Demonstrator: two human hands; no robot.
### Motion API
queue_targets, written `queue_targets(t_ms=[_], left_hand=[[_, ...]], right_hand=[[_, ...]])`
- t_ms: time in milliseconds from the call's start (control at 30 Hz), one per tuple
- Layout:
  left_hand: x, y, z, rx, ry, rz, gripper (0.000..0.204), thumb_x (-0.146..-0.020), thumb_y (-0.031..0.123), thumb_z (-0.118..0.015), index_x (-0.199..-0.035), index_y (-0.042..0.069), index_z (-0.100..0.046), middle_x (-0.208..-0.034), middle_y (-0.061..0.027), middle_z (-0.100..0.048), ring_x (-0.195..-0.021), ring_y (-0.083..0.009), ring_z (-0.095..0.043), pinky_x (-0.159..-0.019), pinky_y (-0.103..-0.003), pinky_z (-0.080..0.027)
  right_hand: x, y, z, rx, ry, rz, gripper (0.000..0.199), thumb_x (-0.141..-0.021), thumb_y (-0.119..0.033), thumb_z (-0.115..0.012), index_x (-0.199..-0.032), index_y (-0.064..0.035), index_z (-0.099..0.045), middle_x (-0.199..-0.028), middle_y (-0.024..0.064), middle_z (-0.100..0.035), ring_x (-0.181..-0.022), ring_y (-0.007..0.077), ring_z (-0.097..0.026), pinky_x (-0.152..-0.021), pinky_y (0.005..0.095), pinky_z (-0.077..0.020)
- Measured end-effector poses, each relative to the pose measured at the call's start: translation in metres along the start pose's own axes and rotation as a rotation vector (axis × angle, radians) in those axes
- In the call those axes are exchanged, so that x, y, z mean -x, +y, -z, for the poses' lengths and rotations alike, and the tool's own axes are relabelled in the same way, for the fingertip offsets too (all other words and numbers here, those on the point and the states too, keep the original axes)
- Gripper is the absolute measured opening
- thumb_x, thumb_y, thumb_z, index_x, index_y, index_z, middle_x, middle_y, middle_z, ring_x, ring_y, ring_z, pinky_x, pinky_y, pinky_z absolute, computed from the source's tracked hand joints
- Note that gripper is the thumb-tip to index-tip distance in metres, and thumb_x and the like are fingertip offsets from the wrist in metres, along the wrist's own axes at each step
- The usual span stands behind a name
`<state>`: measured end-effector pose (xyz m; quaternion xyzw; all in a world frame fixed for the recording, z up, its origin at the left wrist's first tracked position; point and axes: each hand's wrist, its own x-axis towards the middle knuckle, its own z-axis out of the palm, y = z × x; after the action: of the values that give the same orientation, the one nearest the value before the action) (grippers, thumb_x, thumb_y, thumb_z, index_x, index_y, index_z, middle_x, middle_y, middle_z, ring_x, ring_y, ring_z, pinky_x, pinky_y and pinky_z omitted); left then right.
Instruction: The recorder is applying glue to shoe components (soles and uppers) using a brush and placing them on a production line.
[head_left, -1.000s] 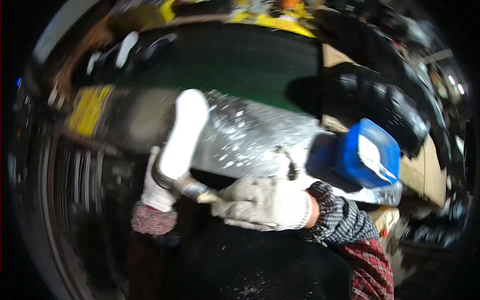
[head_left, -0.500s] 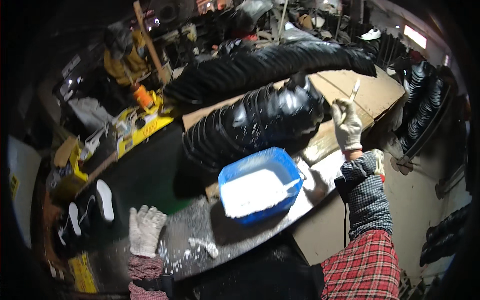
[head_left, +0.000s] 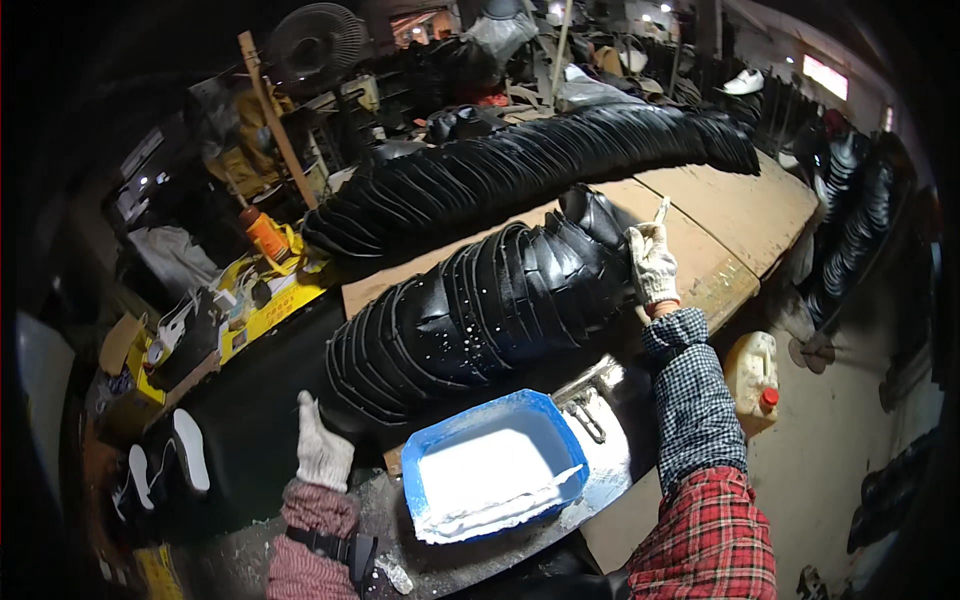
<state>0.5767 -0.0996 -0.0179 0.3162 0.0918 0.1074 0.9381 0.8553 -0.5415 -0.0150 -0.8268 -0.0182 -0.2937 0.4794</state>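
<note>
Since the earlier frame, my right hand (head_left: 652, 264) has reached farther out, gripping a brush (head_left: 661, 211) against the black shoe uppers (head_left: 480, 310); my left hand (head_left: 322, 448) rests empty beside the blue glue tray (head_left: 440, 440).

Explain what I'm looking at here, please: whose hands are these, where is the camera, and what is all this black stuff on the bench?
There is no machine: a person works with two gloved hands, and a wide fisheye camera on their head looks down, which is why straight edges bend. The left hand, in a white cotton glove, rests beside a row of overlapping black shoe pieces and holds nothing that I can see. The right hand, also gloved, reaches to the far end of that row and grips a thin pale stick, perhaps a brush. A second, longer row of black pieces lies behind, on the brown board bench. Nearest the person sits a blue rectangular plastic tray of white paste. A pale plastic jug with a red cap stands on the floor.
</note>
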Motion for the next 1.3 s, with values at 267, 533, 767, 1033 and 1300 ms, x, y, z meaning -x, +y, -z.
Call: queue_targets(t_ms=[267,533,767,1033,1300], left_hand=[[0.035,0.022,0.034,0.075,0.059,0.037,0.064,-0.098,0.051,-0.045,-0.143,0.005,-0.042,-0.149,-0.0098,-0.042,-0.136,-0.0313,-0.039,-0.116,-0.047,-0.027],[0.147,0.045,0.038,-0.201,0.251,0.042,0.049,-0.103,0.037,-0.043,-0.139,0.005,-0.045,-0.139,-0.0121,-0.052,-0.125,-0.0319,-0.051,-0.106,-0.052,-0.042],[0.168,0.041,0.089,-0.265,0.172,-0.202,0.026,-0.098,0.016,-0.053,-0.12,0.002,-0.053,-0.115,-0.0085,-0.059,-0.103,-0.0188,-0.057,-0.093,-0.031,-0.047],[0.287,0.113,0.058,-0.851,0.509,-0.907,0.031,-0.082,-0.012,-0.052,-0.111,-0.002,-0.052,-0.09,-0.0007,-0.05,-0.079,-0.0096,-0.049,-0.071,-0.021,-0.043],[0.397,0.129,0.101,-1.88,0.325,-0.139,0.013,-0.081,0.01,-0.065,-0.089,0.001,-0.067,-0.086,-0.0131,-0.069,-0.079,-0.0225,-0.066,-0.072,-0.033,-0.052]], right_hand=[[0.036,-0.058,-0.025,-0.129,-0.243,0.156,0.045,-0.094,-0.031,-0.061,-0.125,-0.0013,-0.047,-0.095,0.0146,-0.068,-0.083,0.0318,-0.067,-0.078,0.0379,-0.0515],[0.062,-0.107,0.02,0.431,-0.375,0.322,0.023,-0.092,-0.029,-0.06,-0.103,-0.0107,-0.052,-0.084,0.0209,-0.067,-0.075,0.0416,-0.064,-0.07,0.0469,-0.0503],[0.172,-0.184,0.108,-0.348,-0.16,0.585,0.024,-0.091,-0.016,-0.066,-0.112,-0.0054,-0.063,-0.094,0.0143,-0.061,-0.086,0.0266,-0.061,-0.076,0.0365,-0.0512],[0.245,-0.234,0.108,-0.496,-0.458,0.397,0.022,-0.086,-0.023,-0.072,-0.096,-0.0043,-0.068,-0.087,0.0112,-0.07,-0.076,0.0234,-0.069,-0.067,0.0321,-0.0545],[0.249,-0.224,0.081,-0.057,-0.545,0.311,0.025,-0.084,-0.026,-0.074,-0.082,-0.0022,-0.07,-0.062,0.0105,-0.065,-0.057,0.0181,-0.063,-0.055,0.0301,-0.0489]])
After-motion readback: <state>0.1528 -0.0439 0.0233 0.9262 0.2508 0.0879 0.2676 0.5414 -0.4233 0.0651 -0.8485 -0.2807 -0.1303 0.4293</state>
